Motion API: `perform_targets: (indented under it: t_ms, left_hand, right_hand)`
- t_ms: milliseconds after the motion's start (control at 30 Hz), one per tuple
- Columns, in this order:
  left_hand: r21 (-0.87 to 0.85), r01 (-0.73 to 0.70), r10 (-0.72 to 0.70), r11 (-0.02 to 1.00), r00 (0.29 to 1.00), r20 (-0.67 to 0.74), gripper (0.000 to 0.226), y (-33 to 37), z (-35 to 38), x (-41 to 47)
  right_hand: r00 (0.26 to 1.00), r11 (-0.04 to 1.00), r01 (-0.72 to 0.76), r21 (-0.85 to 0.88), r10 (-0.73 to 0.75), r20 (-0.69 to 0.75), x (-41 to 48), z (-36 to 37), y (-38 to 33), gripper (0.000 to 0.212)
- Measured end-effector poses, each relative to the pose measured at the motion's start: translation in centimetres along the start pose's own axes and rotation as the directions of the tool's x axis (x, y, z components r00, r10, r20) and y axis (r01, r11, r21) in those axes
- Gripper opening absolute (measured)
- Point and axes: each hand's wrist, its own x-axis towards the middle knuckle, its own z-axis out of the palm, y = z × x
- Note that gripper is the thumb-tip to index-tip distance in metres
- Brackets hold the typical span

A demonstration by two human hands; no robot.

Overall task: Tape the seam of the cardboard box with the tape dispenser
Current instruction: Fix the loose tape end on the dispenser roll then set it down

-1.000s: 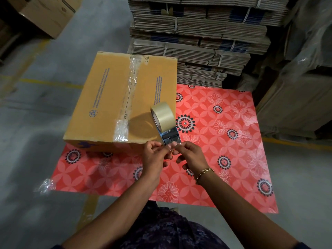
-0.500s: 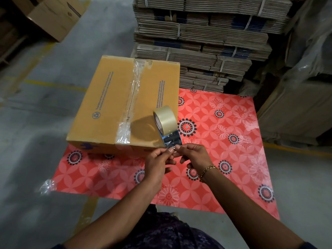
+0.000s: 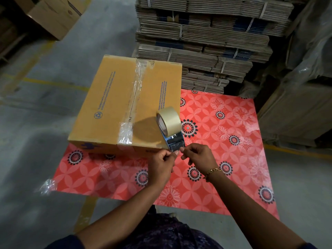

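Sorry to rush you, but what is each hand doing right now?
Left hand: fingers pinched shut at the near end of the tape dispenser.
Right hand: fingers pinched shut at that same end.

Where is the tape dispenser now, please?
In the head view, the tape dispenser stands on the near right corner of the cardboard box, just beyond both hands.

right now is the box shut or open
Shut: the cardboard box has both top flaps down flat, with clear tape along the seam.
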Motion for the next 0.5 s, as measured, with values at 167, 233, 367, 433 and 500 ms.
perform_targets:
  t_ms: [167, 233, 367, 433, 500]
  left_hand:
    - [0.059, -0.012, 0.012, 0.998, 1.000, 0.001, 0.058, -0.7, -0.7, 0.1]
    - [0.109, -0.031, 0.027, 0.994, 0.999, 0.034, 0.055, -0.6, -1.1, 0.2]
    - [0.233, -0.156, 0.133, 0.960, 0.985, 0.111, 0.057, -0.9, -2.8, 1.4]
    - [0.354, -0.256, 0.210, 0.899, 0.964, 0.163, 0.048, -0.7, -4.0, 1.9]
    - [0.428, -0.337, 0.268, 0.839, 0.940, 0.213, 0.045, 0.0, -5.0, 2.2]
  right_hand:
    - [0.997, 0.997, -0.033, -0.063, 0.029, -0.072, -0.2, -0.3, 0.8, 0.030]
    - [0.995, 0.993, -0.018, -0.121, 0.006, -0.095, -0.2, -0.3, 1.1, 0.025]
    - [0.963, 0.955, 0.124, -0.270, -0.181, -0.198, -0.2, 0.0, -0.2, 0.021]
    - [0.952, 0.945, 0.189, -0.269, -0.243, -0.186, 0.1, 0.6, -1.6, 0.044]
    - [0.949, 0.921, 0.217, -0.323, -0.277, -0.152, 0.8, 1.6, -2.8, 0.066]
